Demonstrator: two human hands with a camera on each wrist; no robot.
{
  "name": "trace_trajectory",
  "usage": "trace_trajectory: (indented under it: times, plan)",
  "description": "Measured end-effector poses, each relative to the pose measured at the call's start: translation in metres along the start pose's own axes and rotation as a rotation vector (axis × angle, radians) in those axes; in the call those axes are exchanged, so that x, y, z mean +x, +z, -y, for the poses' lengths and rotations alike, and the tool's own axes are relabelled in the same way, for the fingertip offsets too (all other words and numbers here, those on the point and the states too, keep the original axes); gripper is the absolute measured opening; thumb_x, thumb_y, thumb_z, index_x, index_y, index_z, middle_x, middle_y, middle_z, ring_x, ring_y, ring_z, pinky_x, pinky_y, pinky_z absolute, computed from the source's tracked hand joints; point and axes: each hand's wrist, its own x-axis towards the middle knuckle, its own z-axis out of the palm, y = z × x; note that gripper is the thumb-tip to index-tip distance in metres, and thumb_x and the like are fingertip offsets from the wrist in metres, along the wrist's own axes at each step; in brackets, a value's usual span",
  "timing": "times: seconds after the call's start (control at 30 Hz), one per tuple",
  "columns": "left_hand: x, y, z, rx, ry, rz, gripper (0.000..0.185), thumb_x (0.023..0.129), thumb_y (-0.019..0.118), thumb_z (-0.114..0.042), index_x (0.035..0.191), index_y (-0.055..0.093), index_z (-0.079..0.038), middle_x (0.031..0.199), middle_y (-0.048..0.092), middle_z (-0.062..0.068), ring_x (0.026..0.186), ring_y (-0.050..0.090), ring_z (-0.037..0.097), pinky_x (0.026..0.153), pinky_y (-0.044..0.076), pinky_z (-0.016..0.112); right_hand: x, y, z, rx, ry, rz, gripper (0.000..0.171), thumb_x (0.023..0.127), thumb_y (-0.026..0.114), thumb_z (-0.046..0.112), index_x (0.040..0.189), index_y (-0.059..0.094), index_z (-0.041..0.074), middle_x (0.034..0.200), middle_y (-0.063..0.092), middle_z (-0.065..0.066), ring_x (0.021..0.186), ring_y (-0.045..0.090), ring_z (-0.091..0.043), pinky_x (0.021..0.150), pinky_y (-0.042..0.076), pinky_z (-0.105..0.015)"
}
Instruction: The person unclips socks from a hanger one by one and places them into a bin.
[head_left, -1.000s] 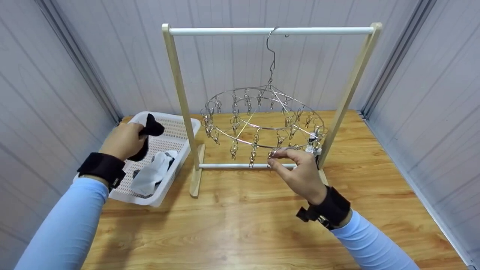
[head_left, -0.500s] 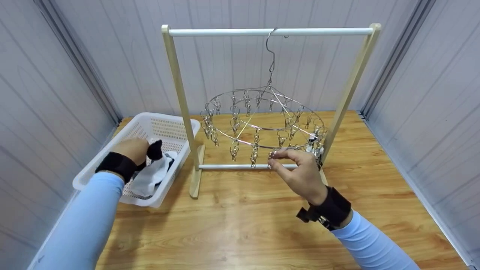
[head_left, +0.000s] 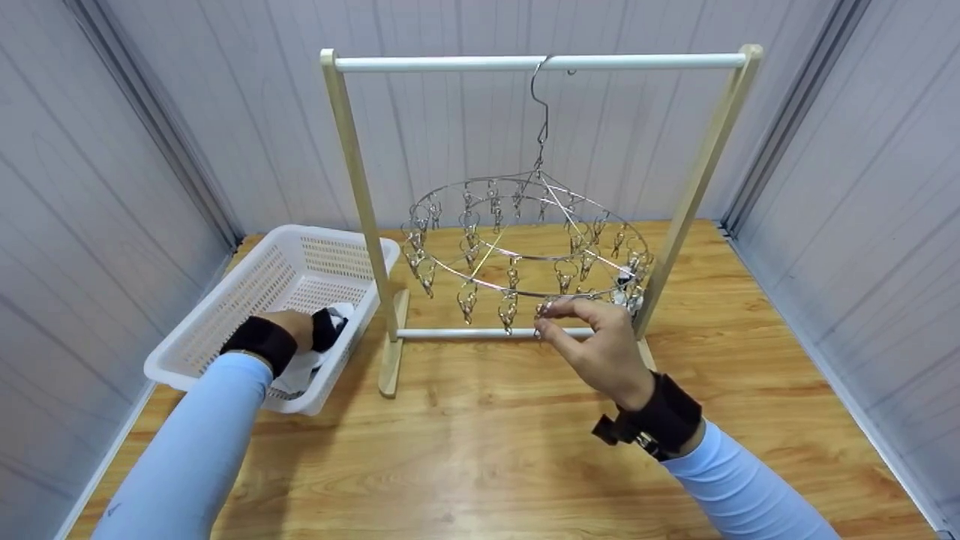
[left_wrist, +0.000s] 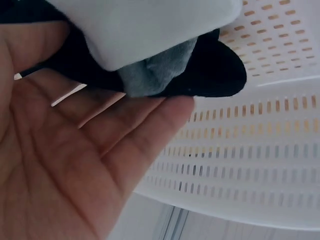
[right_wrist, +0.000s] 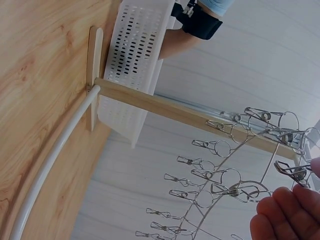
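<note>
Wooden bench (head_left: pixel 480 450), grey panel walls around it. Drying rack (head_left: pixel 360 202) with wooden posts and a white top bar stands across the middle of the bench, its left post just beside the basket and between the two hands. Round wire clip hanger (head_left: pixel 525 247) hangs by its hook from the top bar, many metal clips dangling off two rings.

White slotted basket (head_left: pixel 225 300) sits at the left edge of the bench, toward the far corner. Left hand (head_left: pixel 296 330) is down inside it, near its right wall. Black sock (left_wrist: pixel 210 70) lies against the fingertips (left_wrist: pixel 170 112); in the left wrist view the fingers are straight, palm open, grip loose, nothing curled round the sock. Sock is dark, soft, rounded at the end, partly under a white and grey cloth (left_wrist: pixel 150 30) that lies in the basket too.

Right hand (head_left: pixel 600 345) is up at the near rim of the hanger, right of centre. Thumb and forefinger pinch one metal clip (head_left: pixel 546 307) on the lower ring; other fingers curled. Whether the clip is squeezed open is too small to tell.
</note>
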Motion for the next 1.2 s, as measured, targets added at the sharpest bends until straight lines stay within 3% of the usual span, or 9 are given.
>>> trace_trajectory:
  times: [0.13,0.3,0.4,0.47,0.6,0.7,0.9,1.2]
  plan:
    - [-0.003,0.001,0.000,-0.063,-0.036,0.018,0.069,0.106,0.041,-0.055,0.127,0.071,0.004,0.133,0.065,0.033,0.110,0.062,0.043,0.102,0.052,0.056,0.000,0.000,0.000,-0.003,0.001,0.000,0.012,0.086,0.083,-0.008,0.096,0.081,-0.002,0.094,0.083,-0.015,0.093,0.080,-0.023,0.097,0.058,-0.017]
    - [0.003,-0.006,0.000,0.082,0.076,-0.039,0.034,0.101,0.062,-0.025,0.109,0.073,0.006,0.111,0.074,0.026,0.091,0.065,0.035,0.091,0.058,0.052,0.000,0.000,0.000,-0.004,-0.007,-0.005,0.012,0.086,0.083,-0.008,0.096,0.081,-0.002,0.094,0.083,-0.014,0.094,0.080,-0.028,0.098,0.058,-0.017]
    - [0.006,-0.014,0.001,0.114,0.138,-0.111,0.014,0.095,0.066,-0.008,0.095,0.072,0.004,0.094,0.073,0.019,0.080,0.061,0.030,0.082,0.057,0.050,0.001,-0.001,0.000,0.006,-0.005,-0.002,0.012,0.086,0.082,-0.009,0.097,0.081,-0.003,0.094,0.083,-0.014,0.094,0.079,-0.021,0.098,0.058,-0.017]
    - [0.006,-0.020,0.002,0.088,0.162,-0.151,0.011,0.094,0.064,-0.005,0.095,0.071,0.004,0.093,0.071,0.018,0.079,0.060,0.030,0.081,0.055,0.050,0.001,-0.001,0.000,0.013,-0.001,0.001,0.012,0.086,0.082,-0.009,0.097,0.081,-0.003,0.095,0.083,-0.014,0.094,0.078,-0.016,0.098,0.058,-0.017]
    - [0.009,-0.033,0.004,0.056,0.250,-0.280,0.020,0.095,0.061,-0.005,0.105,0.070,0.010,0.101,0.074,0.027,0.087,0.067,0.039,0.087,0.057,0.059,0.001,-0.001,0.000,0.018,0.002,0.002,0.013,0.086,0.082,-0.009,0.097,0.080,-0.003,0.095,0.083,-0.014,0.095,0.077,-0.012,0.099,0.058,-0.017]
    - [0.006,-0.043,0.000,0.054,0.304,-0.383,0.032,0.098,0.062,-0.009,0.117,0.068,0.015,0.116,0.073,0.036,0.104,0.072,0.051,0.098,0.056,0.066,0.001,-0.001,0.000,0.009,-0.008,-0.002,0.013,0.086,0.082,-0.009,0.096,0.081,-0.002,0.095,0.083,-0.014,0.095,0.078,-0.014,0.099,0.058,-0.017]
    - [-0.015,-0.061,-0.022,0.019,0.332,-0.509,0.050,0.106,0.061,-0.020,0.141,0.059,0.015,0.139,0.065,0.037,0.128,0.064,0.056,0.112,0.050,0.067,0.001,-0.002,0.000,-0.003,-0.021,0.004,0.013,0.085,0.083,-0.009,0.096,0.080,-0.003,0.094,0.082,-0.016,0.093,0.078,-0.014,0.098,0.058,-0.017]
    - [-0.063,-0.078,-0.075,-0.022,0.443,-0.747,0.041,0.106,0.064,-0.023,0.135,0.068,0.005,0.127,0.074,0.030,0.114,0.071,0.054,0.096,0.057,0.068,0.001,-0.004,0.001,-0.028,-0.014,-0.008,0.012,0.086,0.083,-0.008,0.096,0.081,-0.002,0.094,0.082,-0.016,0.094,0.079,-0.017,0.098,0.057,-0.016]
